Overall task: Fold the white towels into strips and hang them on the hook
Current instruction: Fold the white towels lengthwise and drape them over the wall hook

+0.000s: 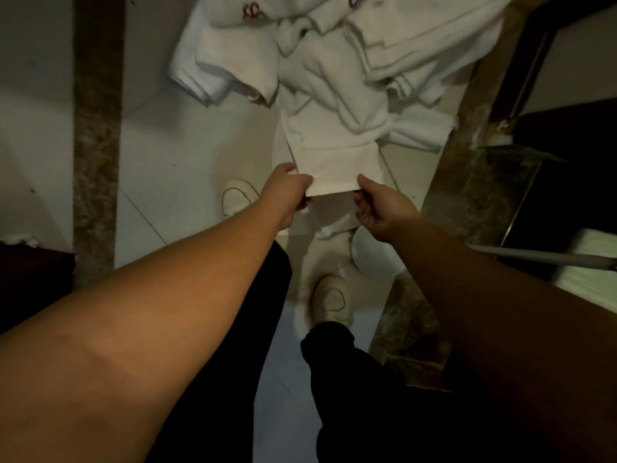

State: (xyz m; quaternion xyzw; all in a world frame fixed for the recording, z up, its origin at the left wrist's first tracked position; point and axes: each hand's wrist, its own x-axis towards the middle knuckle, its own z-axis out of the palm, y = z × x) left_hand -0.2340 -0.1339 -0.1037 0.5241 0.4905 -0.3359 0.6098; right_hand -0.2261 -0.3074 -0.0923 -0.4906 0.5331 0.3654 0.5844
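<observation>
A white towel [334,162] hangs down from a bunch of other white towels [317,55] above it. My left hand [283,192] pinches the towel's lower left corner. At the lower right corner my right hand [377,205] grips the same bottom edge. The edge is stretched flat between the two hands. One hanging towel near the top left carries a red embroidered mark [252,11]. The hook itself is hidden behind the towels.
Below me are pale floor tiles [167,168] and my two light shoes [238,195]. A white ribbed round object [377,255] lies beside my right foot. A dark marble strip [96,128] runs on the left, a marble ledge [467,195] and a grey bar [541,257] on the right.
</observation>
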